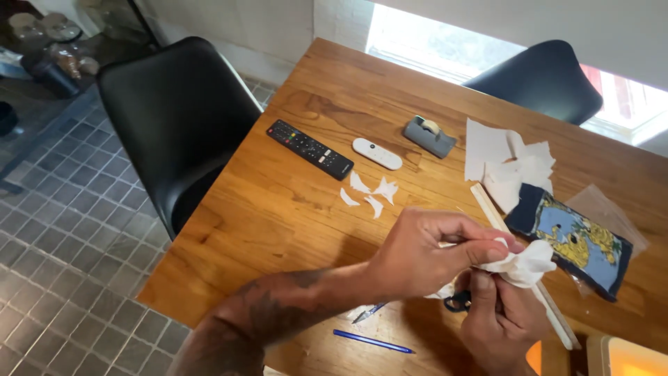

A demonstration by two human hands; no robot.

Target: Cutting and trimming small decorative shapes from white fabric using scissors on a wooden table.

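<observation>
The person is holding a white paper point(525, 263) over the near edge of the table point(278, 209). The left hand point(424, 254) is pinching the paper tight with its fingers pressed together. The right hand point(497, 320) is sitting just under it, curled shut around black scissors point(457, 301), and it is touching the paper too. A long wood stick point(487, 202) is lying under the hands. A blue pen point(372, 341) is lying near the table's near edge, close to the left arm. Small paper bits point(369, 191) are lying in the middle of the table. Past them, a black remote point(309, 148), a white remote point(376, 153) and a grey tape holder point(429, 136) are lying in a row toward the far edge. More paper point(508, 163) and a blue and yellow picture point(574, 240) are lying by the right edge. Two black chairs point(177, 118) are standing at the table.
</observation>
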